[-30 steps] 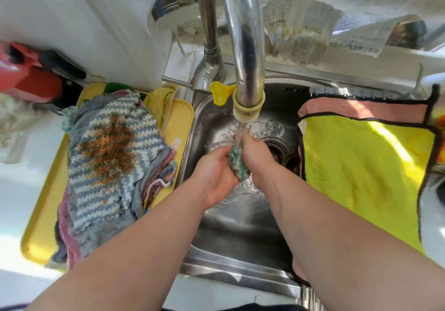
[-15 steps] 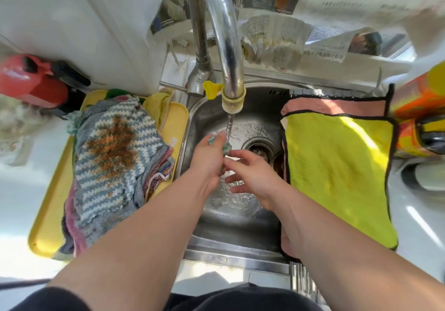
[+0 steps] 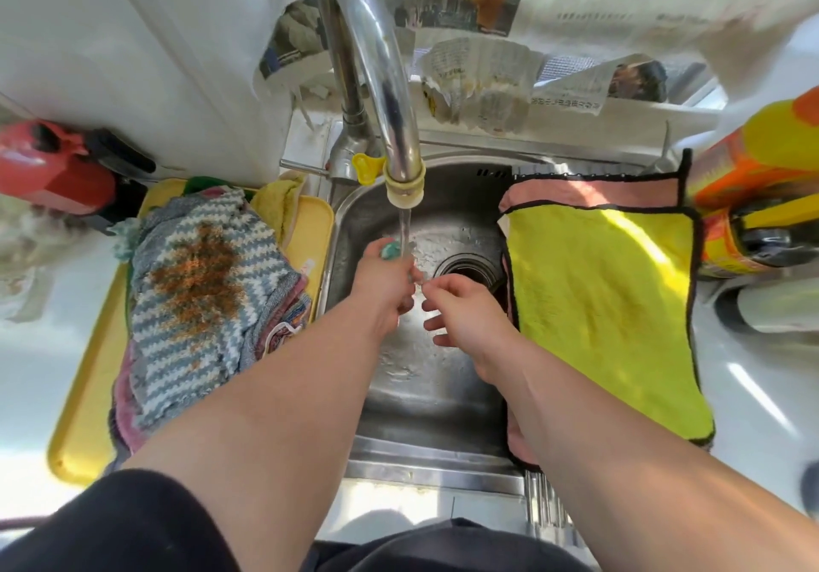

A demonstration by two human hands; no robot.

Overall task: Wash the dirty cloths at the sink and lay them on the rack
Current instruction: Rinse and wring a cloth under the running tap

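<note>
My left hand [image 3: 384, 284] grips a small bunched teal cloth [image 3: 391, 249] under the running water of the faucet [image 3: 403, 181], over the steel sink [image 3: 425, 376]. Only a bit of the cloth shows above my fist. My right hand [image 3: 465, 312] hovers just right of it with fingers spread and relaxed, holding nothing. A pile of dirty cloths, topped by a grey-white striped one with a brown stain [image 3: 199, 301], lies on a yellow tray [image 3: 75, 429] to the left. A yellow cloth [image 3: 607, 305] and a pink cloth [image 3: 589, 192] lie spread over the rack at the sink's right.
A red bottle [image 3: 48, 168] lies at the far left by the wall. Orange-yellow bottles [image 3: 762, 181] stand at the right edge. Newspaper [image 3: 478, 79] hangs behind the faucet. The drain [image 3: 465, 268] sits just beyond my right hand.
A second ago both hands squeezed the teal cloth together. My right hand has let go and opened; my left hand keeps the cloth under the stream. The view has pulled back.
</note>
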